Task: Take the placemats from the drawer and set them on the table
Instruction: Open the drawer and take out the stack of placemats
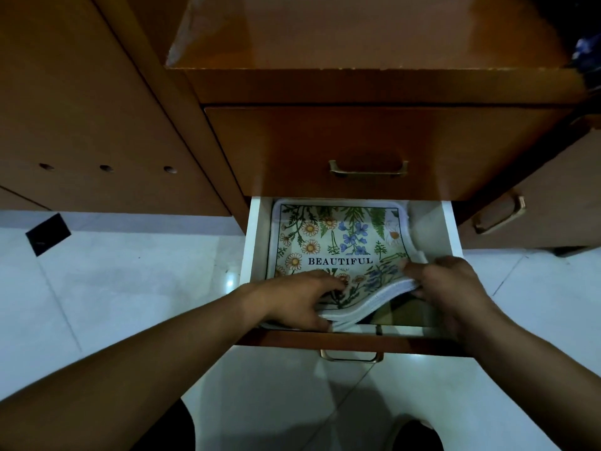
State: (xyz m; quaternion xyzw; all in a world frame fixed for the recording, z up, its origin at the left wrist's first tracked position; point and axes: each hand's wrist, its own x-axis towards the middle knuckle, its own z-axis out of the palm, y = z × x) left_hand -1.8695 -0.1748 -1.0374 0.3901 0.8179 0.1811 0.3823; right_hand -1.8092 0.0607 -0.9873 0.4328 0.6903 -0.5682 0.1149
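Now, step: lifting placemats out of the open drawer [254, 242]; nothing on the table yet, table not in view.
Placemats: floral placemat stack [338, 242], top one printed "BEAUTIFUL", lies flat in the white-lined drawer w/ its near edge raised; still inside.
Left hand [300, 301]: at near-left corner, fingers spread over the print, thumb under the white edge, pinching it. Prob. to steady that side while the stack peels up.
Right hand [452, 288]: at near-right edge, fingers [414, 266] curled & pressed together, pinching the layered white edges [383, 296]. Raised so the whole pile comes up at once, I'd judge.
Why two hands: soft fabric sags; one grip per side keeps the pile together.
Count, placemats: several layers at the lifted edge, exact no. can't tell; a 2nd print peeks out at right [393, 231].
Count, drawers: 1 open, 1 shut above w/ brass handle [368, 167]; another handle far right [499, 213].
Count, hands: 2.
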